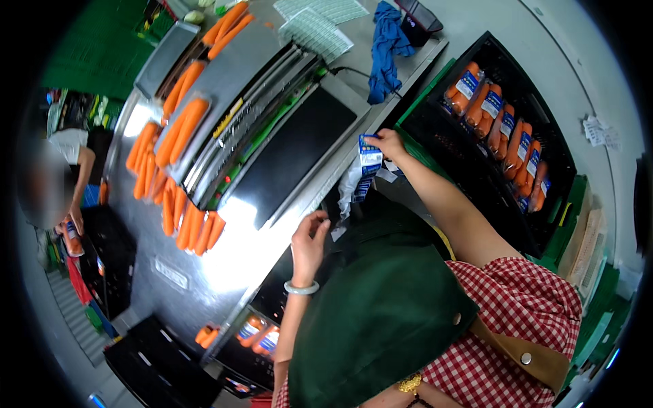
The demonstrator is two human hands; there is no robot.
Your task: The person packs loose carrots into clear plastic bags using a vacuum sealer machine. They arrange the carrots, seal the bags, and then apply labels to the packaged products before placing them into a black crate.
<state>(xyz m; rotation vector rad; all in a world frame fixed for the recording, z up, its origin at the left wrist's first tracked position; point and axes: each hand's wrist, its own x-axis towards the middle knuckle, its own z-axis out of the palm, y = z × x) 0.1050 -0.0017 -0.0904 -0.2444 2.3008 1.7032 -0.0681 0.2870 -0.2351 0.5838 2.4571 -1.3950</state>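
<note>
My right hand (pixel 390 145) grips the top of a blue-and-white printed plastic bag (pixel 371 159), which hangs crumpled beyond the table edge. Over the table's near edge is my left hand (pixel 307 247), a pale bangle on its wrist; its fingers are loosely curled and apart, with nothing visible in them. Between the hands and the loose carrots stands a metal packing machine (pixel 306 148) with a black plate. Several loose carrots (pixel 191 227) lie beyond it on the steel table (pixel 163 301), and others (pixel 183 130) rest on its far side.
At right, a black crate (pixel 515 66) holds several bagged carrots (pixel 492 104). A blue cloth (pixel 385 56) and printed sheets (pixel 316 38) lie on the table's far end. Below the table edge are more bagged carrots (pixel 257 331). Across the table, a person (pixel 76 163) holds a carrot pack (pixel 73 238).
</note>
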